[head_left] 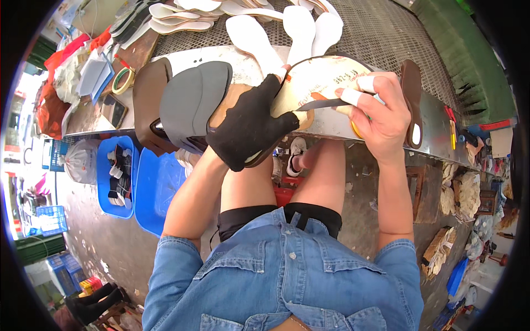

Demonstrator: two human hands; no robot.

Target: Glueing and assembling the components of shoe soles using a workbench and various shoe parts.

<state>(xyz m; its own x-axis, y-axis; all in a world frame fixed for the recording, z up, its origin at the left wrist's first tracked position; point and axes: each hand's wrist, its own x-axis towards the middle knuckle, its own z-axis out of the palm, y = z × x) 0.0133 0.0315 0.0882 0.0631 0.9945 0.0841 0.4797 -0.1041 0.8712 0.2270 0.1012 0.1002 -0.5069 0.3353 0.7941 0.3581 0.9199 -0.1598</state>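
My left hand [251, 124], in a black glove with a bare fingertip, grips a cream-coloured shoe piece [314, 74] with a dark edge and handwritten marks. Its thumb lies along the near side of the piece. White tape wraps some fingers of my right hand [381, 110]. These pinch a narrow dark grey strip [326, 103], blade-like and pointed at its left end, which lies across the piece's near edge. Whether it is a knife I cannot tell. Left of the glove stand a grey shoe upper [193, 96] and a brown one [149, 99]. Another brown piece [411, 105] is beside my right hand.
White insoles [251, 38] lie on the mesh-covered bench [375, 33] at the back. A tape roll [122, 81] and a phone [115, 112] are at the left. Below stand blue bins [160, 187]. A green panel [464, 60] borders the far right.
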